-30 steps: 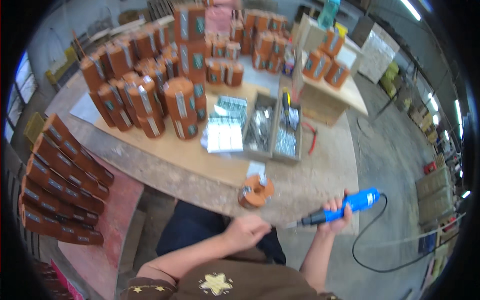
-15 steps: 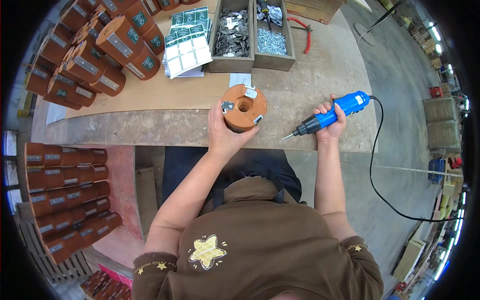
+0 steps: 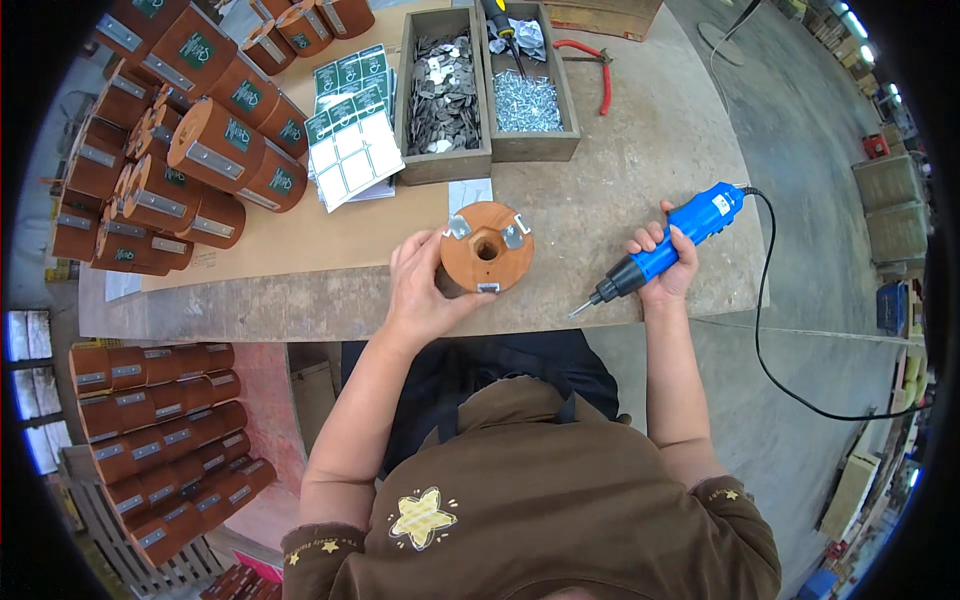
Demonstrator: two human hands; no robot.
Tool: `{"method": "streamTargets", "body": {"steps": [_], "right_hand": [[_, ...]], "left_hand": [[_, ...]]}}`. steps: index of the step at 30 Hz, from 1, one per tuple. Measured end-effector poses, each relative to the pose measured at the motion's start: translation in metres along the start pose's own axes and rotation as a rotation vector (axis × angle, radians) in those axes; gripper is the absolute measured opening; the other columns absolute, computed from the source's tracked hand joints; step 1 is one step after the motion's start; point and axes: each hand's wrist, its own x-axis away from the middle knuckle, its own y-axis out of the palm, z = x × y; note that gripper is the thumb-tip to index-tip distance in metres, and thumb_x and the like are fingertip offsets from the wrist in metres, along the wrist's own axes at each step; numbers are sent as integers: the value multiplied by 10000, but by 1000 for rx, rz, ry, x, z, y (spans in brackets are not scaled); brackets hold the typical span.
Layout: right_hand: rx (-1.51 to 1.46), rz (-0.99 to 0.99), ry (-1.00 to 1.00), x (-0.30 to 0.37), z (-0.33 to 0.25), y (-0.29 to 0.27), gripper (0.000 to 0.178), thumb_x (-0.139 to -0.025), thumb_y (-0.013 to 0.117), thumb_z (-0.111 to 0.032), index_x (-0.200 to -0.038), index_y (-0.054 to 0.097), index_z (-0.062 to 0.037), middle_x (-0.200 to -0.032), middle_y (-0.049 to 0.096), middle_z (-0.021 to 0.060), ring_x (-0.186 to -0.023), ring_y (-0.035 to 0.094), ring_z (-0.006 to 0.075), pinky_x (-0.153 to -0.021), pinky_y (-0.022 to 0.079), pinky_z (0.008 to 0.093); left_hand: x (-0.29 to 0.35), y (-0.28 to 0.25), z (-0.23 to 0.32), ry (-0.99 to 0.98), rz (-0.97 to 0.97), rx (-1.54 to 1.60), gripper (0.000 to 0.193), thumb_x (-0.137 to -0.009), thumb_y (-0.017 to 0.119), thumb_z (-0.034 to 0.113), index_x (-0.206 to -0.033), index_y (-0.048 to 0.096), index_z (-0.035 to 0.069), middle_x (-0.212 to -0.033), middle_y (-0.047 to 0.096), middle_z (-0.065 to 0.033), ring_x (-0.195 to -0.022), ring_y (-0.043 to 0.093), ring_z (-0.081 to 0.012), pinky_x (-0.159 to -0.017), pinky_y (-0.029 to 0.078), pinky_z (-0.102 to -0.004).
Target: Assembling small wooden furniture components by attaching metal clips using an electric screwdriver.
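My left hand [image 3: 412, 292] grips a round reddish-brown wooden cylinder [image 3: 487, 268] at the bench's near edge, thumb along its near side and fingers at its left. Its upper end faces up, with a hole in the middle. Two grey metal tabs lie over that face toward the far side, and a metal piece shows at the near rim. In my right hand [image 3: 672, 272] is a blue electric screwdriver [image 3: 700, 218] with a black nose. Its bit points down and left, apart from the cylinder.
Wooden boxes hold dark metal tabs [image 3: 443, 95] and silvery screws [image 3: 528, 104]. A yellow-black screwdriver [image 3: 500, 22], red-handled pliers [image 3: 604, 85] and label sheets [image 3: 352, 145] lie nearby. Stacked cylinders [image 3: 215, 145] crowd the left; more [image 3: 165, 440] stand below. A black cord [image 3: 762, 300] trails right.
The cylinder has turned in my left hand, so its metal tabs sit at different places round the rim. My right hand keeps its hold on the electric screwdriver. The whole view has shifted slightly.
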Motion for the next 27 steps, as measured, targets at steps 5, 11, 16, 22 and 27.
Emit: {"method": "streamTargets", "body": {"steps": [5,11,16,22,27], "right_hand": [[-25,-18,6,2,0,-5,458,-694,552,-144,-1130,421,-101,-657,439,48,-590,424,165,-589,393,346],[-13,-9,4,6,-4,-3,472,-691,552,-145,-1139,410,-103,-654,441,51,-588,425,165,-589,396,348],[-4,13,-11,4,2,2,476,-687,553,-143,-1138,405,-103,-648,441,53,-582,435,172,-582,404,355],[8,35,-12,0,-1,3,491,-677,552,-137,-1141,392,-114,-644,442,63,-585,453,187,-570,416,371],[-3,42,-41,0,-7,5,500,-681,548,-128,-1152,379,-122,-656,445,75,-586,463,199,-569,427,382]], "left_hand": [[3,-10,-4,176,4,-137,694,-472,785,352,-1022,532,12,-963,546,-116,-944,476,-282,-812,355,-378],[-72,-81,-2,421,258,105,195,-833,463,121,-903,559,-34,-756,587,-92,-741,535,-203,-729,404,-306],[-179,-27,34,370,-24,127,155,-762,551,135,-883,593,49,-787,611,-118,-721,589,-258,-639,454,-322],[-226,50,17,310,-575,-844,209,-725,548,177,-919,624,165,-884,623,-75,-890,574,-245,-748,400,-405],[-237,56,21,331,-615,-796,136,-685,571,150,-814,614,149,-832,615,-72,-870,570,-250,-748,369,-435]]}}
